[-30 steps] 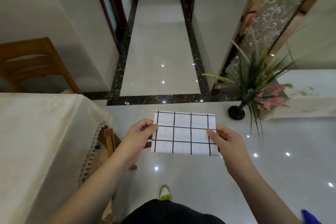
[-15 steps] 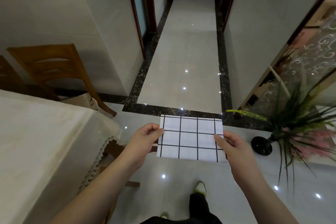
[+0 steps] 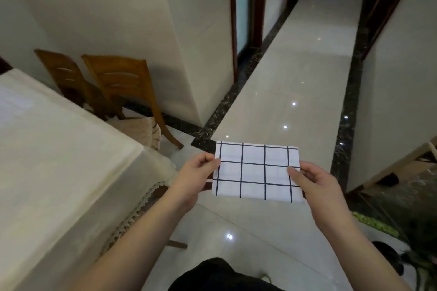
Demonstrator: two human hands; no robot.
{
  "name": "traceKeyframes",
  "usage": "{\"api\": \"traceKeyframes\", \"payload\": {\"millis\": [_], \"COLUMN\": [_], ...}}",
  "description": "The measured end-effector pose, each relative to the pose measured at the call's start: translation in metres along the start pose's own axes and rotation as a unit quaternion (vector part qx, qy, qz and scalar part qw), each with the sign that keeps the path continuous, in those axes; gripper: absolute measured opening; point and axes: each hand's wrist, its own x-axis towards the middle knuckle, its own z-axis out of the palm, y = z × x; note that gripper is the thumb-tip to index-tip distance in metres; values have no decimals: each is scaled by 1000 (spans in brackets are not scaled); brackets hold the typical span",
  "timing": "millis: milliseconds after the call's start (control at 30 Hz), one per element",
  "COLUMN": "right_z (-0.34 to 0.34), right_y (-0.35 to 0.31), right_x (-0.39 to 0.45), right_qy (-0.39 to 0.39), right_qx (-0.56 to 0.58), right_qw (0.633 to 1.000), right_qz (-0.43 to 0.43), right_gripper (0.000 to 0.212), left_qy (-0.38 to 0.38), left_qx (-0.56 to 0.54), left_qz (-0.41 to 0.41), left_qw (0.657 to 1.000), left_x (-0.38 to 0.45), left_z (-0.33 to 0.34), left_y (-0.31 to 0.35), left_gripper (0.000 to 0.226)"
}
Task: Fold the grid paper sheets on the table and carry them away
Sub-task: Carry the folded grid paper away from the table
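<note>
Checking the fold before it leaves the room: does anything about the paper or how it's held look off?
Nothing stands out. The folded grid paper looks flat and untorn, pinched at its short edges by the left hand and right hand.

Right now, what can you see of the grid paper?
The grid paper is a white folded rectangle with black grid lines, looking thin and flat. It is held level in the air above the floor, right of the table. The left hand pinches its left edge, the right hand its right edge.
</note>
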Motion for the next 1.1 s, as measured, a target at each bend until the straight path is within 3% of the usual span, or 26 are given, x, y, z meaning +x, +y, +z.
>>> {"api": "traceKeyframes", "payload": {"millis": [367, 1100], "right_z": [78, 319], "right_y": [-19, -80], "right_x": [108, 288], "right_qy": [-97, -286], "right_qx": [-31, -107], "right_qw": [994, 951], "right_qz": [31, 48], "right_gripper": [15, 18], "left_qy": [89, 242], "left_qx": [-64, -173], "left_qz": [-28, -34], "left_qw": [994, 954], "left_x": [75, 222], "left_z": [-49, -210], "left_y": [15, 67], "left_gripper": [13, 15]}}
